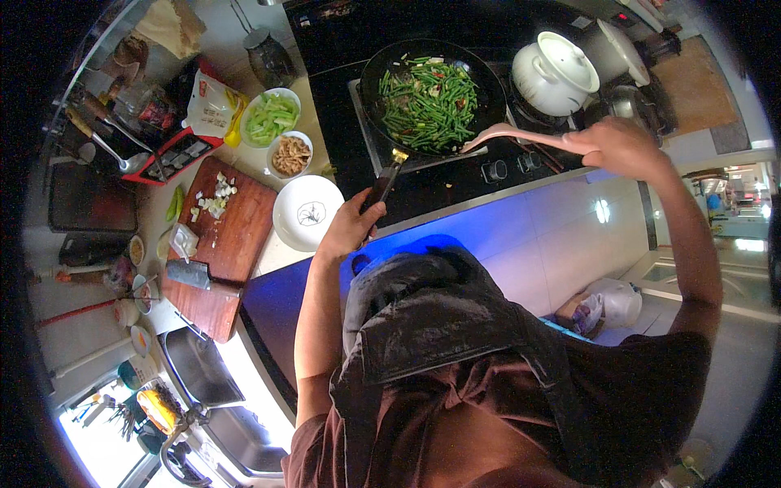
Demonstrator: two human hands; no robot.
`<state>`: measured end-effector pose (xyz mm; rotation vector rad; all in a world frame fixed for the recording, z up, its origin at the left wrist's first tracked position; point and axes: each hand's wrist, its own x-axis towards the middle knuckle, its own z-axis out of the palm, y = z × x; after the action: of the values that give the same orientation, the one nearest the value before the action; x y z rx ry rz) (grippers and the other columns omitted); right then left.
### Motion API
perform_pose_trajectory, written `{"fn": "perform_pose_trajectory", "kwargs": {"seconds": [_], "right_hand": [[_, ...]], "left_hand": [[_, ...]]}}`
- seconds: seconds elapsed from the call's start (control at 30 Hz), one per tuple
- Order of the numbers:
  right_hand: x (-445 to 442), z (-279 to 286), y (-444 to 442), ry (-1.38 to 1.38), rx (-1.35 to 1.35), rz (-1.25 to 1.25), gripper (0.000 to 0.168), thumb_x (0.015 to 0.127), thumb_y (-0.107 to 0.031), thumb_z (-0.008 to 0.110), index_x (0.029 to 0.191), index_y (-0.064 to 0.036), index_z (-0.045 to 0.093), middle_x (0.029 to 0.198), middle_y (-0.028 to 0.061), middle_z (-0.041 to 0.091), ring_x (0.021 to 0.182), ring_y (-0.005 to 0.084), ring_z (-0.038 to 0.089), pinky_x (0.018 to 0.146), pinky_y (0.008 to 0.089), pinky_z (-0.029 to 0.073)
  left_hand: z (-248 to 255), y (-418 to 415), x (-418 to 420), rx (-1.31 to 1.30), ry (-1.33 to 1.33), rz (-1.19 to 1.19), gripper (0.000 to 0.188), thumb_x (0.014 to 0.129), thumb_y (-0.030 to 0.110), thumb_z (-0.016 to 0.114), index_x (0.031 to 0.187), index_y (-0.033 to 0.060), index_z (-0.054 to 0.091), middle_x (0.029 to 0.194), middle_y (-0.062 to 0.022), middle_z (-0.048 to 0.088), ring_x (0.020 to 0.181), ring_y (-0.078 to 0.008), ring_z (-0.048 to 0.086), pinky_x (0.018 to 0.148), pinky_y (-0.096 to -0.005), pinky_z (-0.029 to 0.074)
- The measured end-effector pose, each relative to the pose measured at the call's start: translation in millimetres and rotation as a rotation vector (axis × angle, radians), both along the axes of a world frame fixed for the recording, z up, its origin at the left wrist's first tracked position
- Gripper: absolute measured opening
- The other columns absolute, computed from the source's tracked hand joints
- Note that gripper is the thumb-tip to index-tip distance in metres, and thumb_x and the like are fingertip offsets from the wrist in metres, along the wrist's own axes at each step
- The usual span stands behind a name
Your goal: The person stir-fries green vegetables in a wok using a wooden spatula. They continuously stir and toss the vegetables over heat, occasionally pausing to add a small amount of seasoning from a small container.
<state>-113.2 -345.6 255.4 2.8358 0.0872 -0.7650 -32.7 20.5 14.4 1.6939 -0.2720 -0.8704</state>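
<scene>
My left hand (352, 226) grips the dark handle (385, 183) of a black wok (491, 122) on the stove. Cut green beans (430, 104) lie in the wok, mixed with bits of red chili and pale pieces. In my right hand (622, 149) is a pink spatula (531, 134), its head at the wok's near right rim. Just left of my left hand stands a white plate (293, 213) with a plant drawing in its middle. What the spatula's tip touches is hard to make out.
Right of the wok sits a white lidded pot (543, 82). At left are bowls of sliced green vegetable (271, 119) and cooked meat strips (291, 155), and a wooden cutting board (241, 232) with chopped garlic and a cleaver (189, 274). A double sink (204, 366) lies lower left.
</scene>
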Motion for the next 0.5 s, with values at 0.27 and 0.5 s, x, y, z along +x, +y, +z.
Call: {"fn": "perform_pose_trajectory", "kwargs": {"seconds": [0.27, 0.5], "right_hand": [[19, -142, -7, -0.459, 0.176, -0.306, 0.035, 0.087, -0.028, 0.058, 0.119, -0.014, 0.057, 0.087, 0.0181, 0.065, 0.082, 0.0362, 0.064, 0.071, 0.0476, 0.049], [0, -170, -37, -0.503, 0.684, -0.67, 0.029, 0.091, -0.033, 0.055, 0.092, -0.004, 0.061, 0.062, 0.01, 0.057, 0.05, 0.0191, 0.056, 0.047, 0.0336, 0.043]], "left_hand": [[-1, -6, -2, -0.035, 0.029, 0.004, 0.057, 0.094, 0.041, 0.051, 0.129, -0.0019, 0.043, 0.083, -0.0038, 0.061, 0.052, -0.0067, 0.048, 0.043, -0.0211, 0.038], [5, -3, -8, -0.041, 0.03, 0.044, 0.05, 0.094, 0.039, 0.052, 0.127, 0.001, 0.047, 0.082, -0.0043, 0.059, 0.051, -0.0067, 0.05, 0.041, -0.0209, 0.037]]}}
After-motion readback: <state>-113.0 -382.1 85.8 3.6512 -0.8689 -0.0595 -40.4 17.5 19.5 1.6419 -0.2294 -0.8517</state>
